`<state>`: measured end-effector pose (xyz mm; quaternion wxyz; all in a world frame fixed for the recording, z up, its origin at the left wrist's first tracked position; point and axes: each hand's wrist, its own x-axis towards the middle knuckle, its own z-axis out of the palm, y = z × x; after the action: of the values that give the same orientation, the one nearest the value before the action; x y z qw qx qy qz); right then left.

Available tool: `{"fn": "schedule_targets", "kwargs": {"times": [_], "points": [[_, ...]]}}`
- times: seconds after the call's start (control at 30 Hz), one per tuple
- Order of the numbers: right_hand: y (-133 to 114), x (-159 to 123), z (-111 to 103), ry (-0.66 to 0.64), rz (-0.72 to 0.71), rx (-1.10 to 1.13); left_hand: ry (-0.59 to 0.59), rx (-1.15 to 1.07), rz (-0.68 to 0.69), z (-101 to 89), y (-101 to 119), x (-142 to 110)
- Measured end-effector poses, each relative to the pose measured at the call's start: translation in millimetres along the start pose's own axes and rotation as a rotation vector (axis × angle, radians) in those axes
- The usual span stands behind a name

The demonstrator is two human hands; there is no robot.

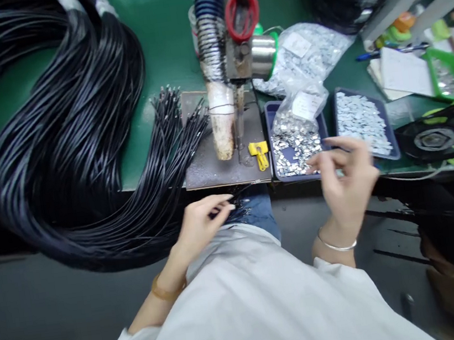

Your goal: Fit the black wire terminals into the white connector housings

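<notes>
Above metal pieces, bent fingers (328,174), thin black cables (90,115)

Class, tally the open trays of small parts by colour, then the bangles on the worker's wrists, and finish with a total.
Dark blue trays: 2 (left tray, right tray)
Green tray: 1
Bangles: 2 (amber bangle, silver bangle)
Total: 5

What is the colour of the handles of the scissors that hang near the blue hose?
The scissor handles are red, seen best in the head view.
</notes>
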<state>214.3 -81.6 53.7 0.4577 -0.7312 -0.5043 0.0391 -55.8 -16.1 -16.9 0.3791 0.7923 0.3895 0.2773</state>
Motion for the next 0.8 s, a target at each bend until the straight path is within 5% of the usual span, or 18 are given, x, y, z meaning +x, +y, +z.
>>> {"fn": "schedule_targets", "kwargs": {"times": [0.07,0.13,0.2,0.3,0.57,0.8], "points": [[16,7,0,-0.161,0.012,-0.115,0.272,0.064,0.019,-18.2,-9,-7],[33,18,4,-0.286,-0.03,-0.265,0.528,0.462,0.149,-33.2,-23,-9],[46,28,8,-0.375,-0.075,-0.426,0.529,0.759,0.194,-41.1,-37,-9],[52,38,15,-0.421,-0.083,-0.52,0.442,0.886,0.217,-44.3,-50,-5],[48,44,24,-0.454,-0.127,-0.548,0.544,0.411,0.143,-68.0,-43,13],[56,44,25,-0.436,-0.219,-0.385,0.58,0.485,0.144,-55.1,-52,2]]}}
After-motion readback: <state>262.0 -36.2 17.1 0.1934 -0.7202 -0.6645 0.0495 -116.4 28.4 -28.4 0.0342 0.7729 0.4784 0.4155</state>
